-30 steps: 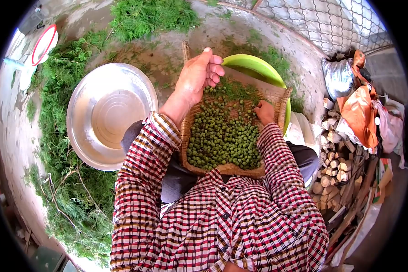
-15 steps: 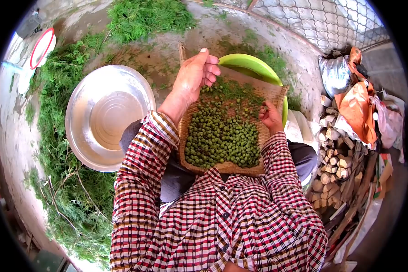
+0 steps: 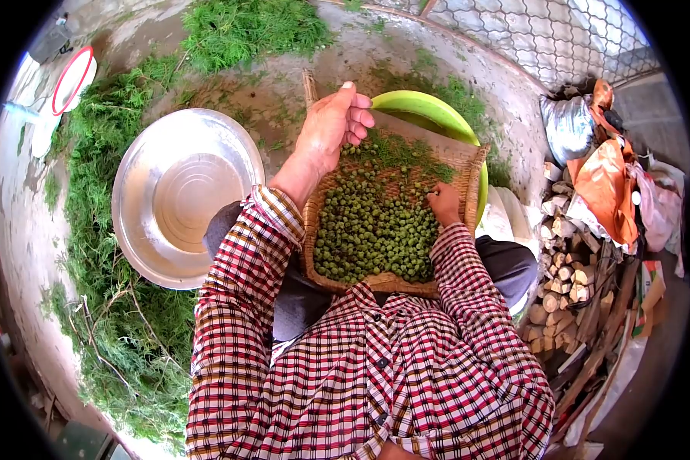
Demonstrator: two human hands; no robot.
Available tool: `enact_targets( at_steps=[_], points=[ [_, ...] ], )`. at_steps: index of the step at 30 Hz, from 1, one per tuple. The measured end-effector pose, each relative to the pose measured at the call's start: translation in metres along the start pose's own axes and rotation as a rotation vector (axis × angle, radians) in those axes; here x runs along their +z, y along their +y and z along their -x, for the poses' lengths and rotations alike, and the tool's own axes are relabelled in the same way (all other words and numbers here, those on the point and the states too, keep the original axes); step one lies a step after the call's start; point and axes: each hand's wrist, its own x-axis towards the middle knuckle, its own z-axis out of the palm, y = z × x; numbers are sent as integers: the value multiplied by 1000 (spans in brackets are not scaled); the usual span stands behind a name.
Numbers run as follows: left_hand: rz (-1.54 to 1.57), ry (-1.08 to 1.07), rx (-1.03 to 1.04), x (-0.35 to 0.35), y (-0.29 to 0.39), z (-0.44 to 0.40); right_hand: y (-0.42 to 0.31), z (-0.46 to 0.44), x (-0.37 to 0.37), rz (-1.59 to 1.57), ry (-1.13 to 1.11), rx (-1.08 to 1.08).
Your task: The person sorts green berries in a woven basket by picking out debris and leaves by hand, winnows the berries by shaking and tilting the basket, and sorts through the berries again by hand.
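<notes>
A shallow woven basket (image 3: 310, 249) rests across my lap, holding many small round green cones (image 3: 376, 230). Fine green leaf sprigs (image 3: 402, 153) lie among them toward the far side. Above the basket's far left corner is my left hand (image 3: 333, 126), thumb up and fingers curled inward; its palm is hidden from view. My right hand (image 3: 445, 205) is over the basket's right part, its fingers pinched together at the edge of the cones. Whatever sits between those fingertips is too small to make out.
A wide metal basin (image 3: 188, 199) stands to the left beside heaped green branches (image 3: 103, 215). Behind the basket is a lime-green tub (image 3: 460, 115). Stacked firewood (image 3: 563, 284) and bags (image 3: 602, 184) lie on the right, near a wire fence (image 3: 529, 38).
My right hand has moved left and slightly toward me, from the basket's right rim onto the cones. My left hand has stayed almost in place.
</notes>
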Motion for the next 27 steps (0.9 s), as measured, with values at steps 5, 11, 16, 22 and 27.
enact_targets(
  at_steps=[5, 11, 16, 22, 27],
  points=[
    [17, 3, 2, -3, 0, 1, -15, -12, -24, -778, -298, 692],
    [-3, -5, 3, -2, -2, -1, -34, -25, -25, -63, -322, 278],
    [6, 6, 6, -3, -1, -1, -22, -29, -22, -465, -425, 554],
    [-5, 0, 18, -2, -1, 1, -77, -12, -100, -1112, -704, 433],
    [-14, 0, 5, -1, -4, 0, -31, -14, -48, -579, -369, 184]
  ],
)
